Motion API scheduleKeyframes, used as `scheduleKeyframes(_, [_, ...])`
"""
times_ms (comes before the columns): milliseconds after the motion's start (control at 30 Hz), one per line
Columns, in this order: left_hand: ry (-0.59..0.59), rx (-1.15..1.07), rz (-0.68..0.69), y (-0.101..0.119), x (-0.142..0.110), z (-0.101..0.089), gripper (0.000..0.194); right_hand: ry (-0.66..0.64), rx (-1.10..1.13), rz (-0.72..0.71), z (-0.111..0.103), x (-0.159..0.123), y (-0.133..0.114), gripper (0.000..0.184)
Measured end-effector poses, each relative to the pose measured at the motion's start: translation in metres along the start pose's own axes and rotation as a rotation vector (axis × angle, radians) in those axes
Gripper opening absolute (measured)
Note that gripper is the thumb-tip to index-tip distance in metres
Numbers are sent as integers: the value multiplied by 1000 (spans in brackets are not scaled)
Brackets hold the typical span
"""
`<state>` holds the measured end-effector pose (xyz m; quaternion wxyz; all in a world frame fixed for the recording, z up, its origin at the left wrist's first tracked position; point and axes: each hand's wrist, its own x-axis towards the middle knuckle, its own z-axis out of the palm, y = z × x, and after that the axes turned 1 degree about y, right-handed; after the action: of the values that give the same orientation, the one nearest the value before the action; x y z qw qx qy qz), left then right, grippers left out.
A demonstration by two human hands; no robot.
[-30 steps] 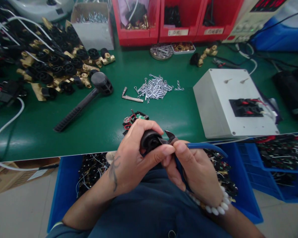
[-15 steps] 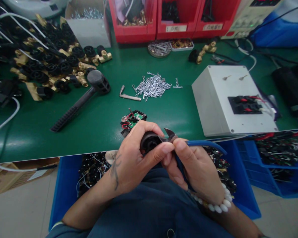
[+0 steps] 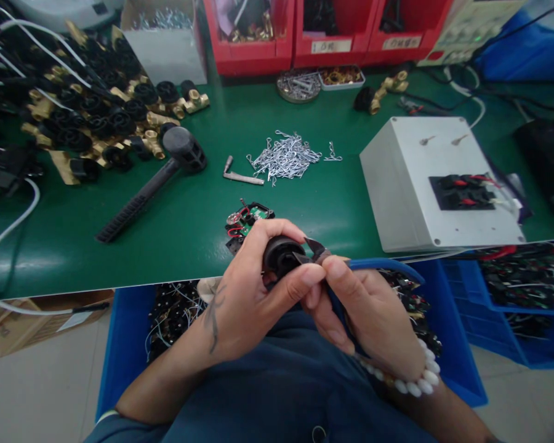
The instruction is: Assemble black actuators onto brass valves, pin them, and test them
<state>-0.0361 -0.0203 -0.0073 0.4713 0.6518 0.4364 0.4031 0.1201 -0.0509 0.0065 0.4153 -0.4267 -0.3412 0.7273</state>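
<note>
My left hand [image 3: 253,289] is closed around a round black plastic part [image 3: 284,253], its hollow side turned up to me. In my right hand [image 3: 364,307] is a pair of blue-handled cutting pliers [image 3: 388,266], gripped close to the jaws. The jaws stand apart, one tip over the black part's opening and the other at its right rim. My left thumb presses near the lower jaw. Just beyond the left hand, a small assembly with a green circuit board [image 3: 253,215] and red wires lies on the bench, partly covered by my fingers.
On the green bench [image 3: 318,218] lie a black mallet [image 3: 152,191], a pile of metal spring clips [image 3: 284,157] and a bent metal tool [image 3: 244,178]. Brass fittings [image 3: 152,144] crowd the left. A grey box [image 3: 401,184] stands right; red bins [image 3: 253,58] line the back.
The pliers' open jaws have shifted slightly against the black part, with one tip now over its opening. Both hands keep their hold. The whole view has shifted slightly.
</note>
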Motion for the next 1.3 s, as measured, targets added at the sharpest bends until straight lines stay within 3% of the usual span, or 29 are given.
scheduleKeyframes(133, [22, -78, -61, 2, 2, 1, 24, 39, -6, -11, 1, 2, 0, 53])
scheduleKeyframes(333, [-27, -341, -194, 4, 6, -4, 45, 119, 4, -46, 0, 1, -3, 53])
scheduleKeyframes(567, [-66, -359, -226, 7, 6, -5, 42, -3, 24, 13, -3, -1, -1, 53])
scheduleKeyframes(767, [-91, -368, -202, 10, 7, -6, 41, -48, -3, 45, -2, -3, -2, 52])
scheduleKeyframes(867, [-85, -270, -178, 8, 6, -8, 36, -36, -67, 26, -5, 0, -5, 53])
scheduleKeyframes(967, [-67, -168, -146, 5, 3, -10, 31, 72, -238, -46, -15, 10, -10, 54])
scheduleKeyframes(1067, [-49, -224, -160, 0, -1, -12, 31, 161, -650, -68, -34, 25, -11, 52])
scheduleKeyframes(1167, [-27, -234, -206, -4, -4, -13, 32, 273, -1121, -24, -53, 37, -10, 32])
scheduleKeyframes(1300, [-23, -172, -170, -6, -5, -11, 33, 489, -1418, -75, -65, 40, -9, 35])
